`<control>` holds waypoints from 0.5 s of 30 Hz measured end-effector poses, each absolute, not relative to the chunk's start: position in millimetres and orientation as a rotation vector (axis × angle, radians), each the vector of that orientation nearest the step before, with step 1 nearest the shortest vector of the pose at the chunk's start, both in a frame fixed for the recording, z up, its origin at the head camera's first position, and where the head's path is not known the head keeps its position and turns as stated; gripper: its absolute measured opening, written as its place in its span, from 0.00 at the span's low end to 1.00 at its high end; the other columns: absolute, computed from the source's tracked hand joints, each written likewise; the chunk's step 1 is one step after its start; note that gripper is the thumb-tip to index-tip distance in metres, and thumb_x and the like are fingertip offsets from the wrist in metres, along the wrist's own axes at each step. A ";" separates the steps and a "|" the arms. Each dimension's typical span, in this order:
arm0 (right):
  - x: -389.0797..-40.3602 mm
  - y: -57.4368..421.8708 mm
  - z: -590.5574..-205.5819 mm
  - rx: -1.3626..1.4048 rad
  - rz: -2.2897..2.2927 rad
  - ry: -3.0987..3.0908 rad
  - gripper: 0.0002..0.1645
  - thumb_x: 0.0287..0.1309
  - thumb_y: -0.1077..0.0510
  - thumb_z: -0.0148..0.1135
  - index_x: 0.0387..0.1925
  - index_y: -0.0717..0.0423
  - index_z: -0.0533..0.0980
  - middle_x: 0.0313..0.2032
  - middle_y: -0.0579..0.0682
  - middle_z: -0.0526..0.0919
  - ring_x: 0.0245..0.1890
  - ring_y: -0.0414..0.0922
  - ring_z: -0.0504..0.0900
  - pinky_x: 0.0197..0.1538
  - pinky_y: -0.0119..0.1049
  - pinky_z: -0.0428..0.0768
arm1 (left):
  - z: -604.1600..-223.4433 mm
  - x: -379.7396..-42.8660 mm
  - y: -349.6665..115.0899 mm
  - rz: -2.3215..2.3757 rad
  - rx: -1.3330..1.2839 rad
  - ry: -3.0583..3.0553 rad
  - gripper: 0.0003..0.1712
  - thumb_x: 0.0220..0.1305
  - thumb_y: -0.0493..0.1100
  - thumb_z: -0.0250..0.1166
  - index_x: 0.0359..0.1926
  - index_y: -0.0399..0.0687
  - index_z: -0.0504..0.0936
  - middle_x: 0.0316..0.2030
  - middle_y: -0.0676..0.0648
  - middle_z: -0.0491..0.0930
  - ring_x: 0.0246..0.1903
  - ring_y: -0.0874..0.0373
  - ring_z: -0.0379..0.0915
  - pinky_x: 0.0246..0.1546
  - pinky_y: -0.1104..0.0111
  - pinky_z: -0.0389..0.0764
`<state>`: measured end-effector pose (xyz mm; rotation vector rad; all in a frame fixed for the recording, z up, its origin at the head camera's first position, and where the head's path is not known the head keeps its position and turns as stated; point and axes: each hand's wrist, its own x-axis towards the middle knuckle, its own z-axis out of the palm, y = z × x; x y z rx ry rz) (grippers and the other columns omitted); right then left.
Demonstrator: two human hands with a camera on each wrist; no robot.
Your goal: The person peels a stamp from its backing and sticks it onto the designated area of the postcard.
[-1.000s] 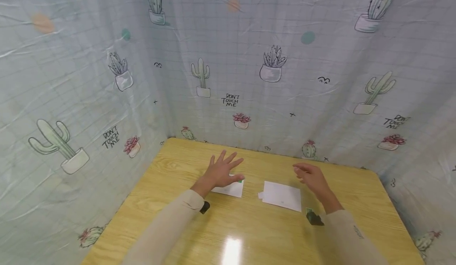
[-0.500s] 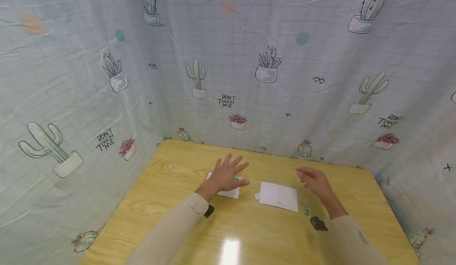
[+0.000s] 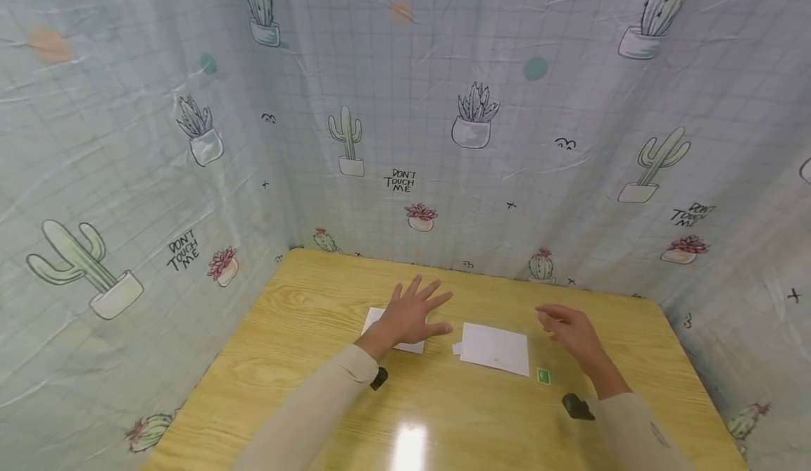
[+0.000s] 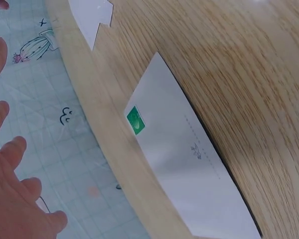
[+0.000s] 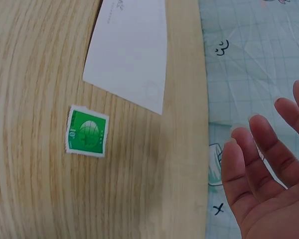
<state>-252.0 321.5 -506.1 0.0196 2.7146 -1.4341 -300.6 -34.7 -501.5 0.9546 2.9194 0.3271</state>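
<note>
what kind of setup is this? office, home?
Probably a makeshift recording booth, not a lived-in room. A pale, creased cactus-print sheet is hung as a backdrop around a light wood-grain table. The table carries only two white envelopes and a loose green stamp.

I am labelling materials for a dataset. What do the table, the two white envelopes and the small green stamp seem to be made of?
Table: probably wood-grain laminate, glossy; it reflects a lamp.
Envelope under the left hand: thin matte white paper, lying flat, with a stamp already on it.
Second envelope: likewise matte paper.
Loose stamp: printed paper, with perforated edges.
</note>
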 end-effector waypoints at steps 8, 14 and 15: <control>-244.2 330.2 -509.8 0.041 -1.436 2.725 0.33 0.72 0.41 0.51 0.65 0.62 0.71 0.64 0.66 0.74 0.57 0.58 0.79 0.55 0.52 0.82 | -504.2 -299.2 -24.5 0.351 0.969 2.908 0.41 0.66 0.74 0.48 0.76 0.71 0.55 0.79 0.52 0.49 0.79 0.40 0.36 0.72 0.35 0.47; -233.8 337.6 -515.6 0.039 -1.390 2.766 0.32 0.71 0.41 0.52 0.63 0.61 0.73 0.62 0.66 0.75 0.54 0.53 0.81 0.51 0.46 0.85 | -513.7 -296.8 -15.1 0.375 0.964 2.909 0.40 0.66 0.74 0.50 0.76 0.73 0.55 0.79 0.54 0.49 0.79 0.40 0.37 0.72 0.35 0.48; -231.6 338.8 -517.1 0.041 -1.369 2.784 0.32 0.71 0.41 0.52 0.63 0.61 0.73 0.62 0.65 0.76 0.53 0.50 0.81 0.50 0.43 0.85 | -515.2 -295.8 -13.6 0.377 0.963 2.904 0.41 0.65 0.74 0.50 0.76 0.73 0.55 0.79 0.54 0.49 0.79 0.40 0.37 0.72 0.35 0.48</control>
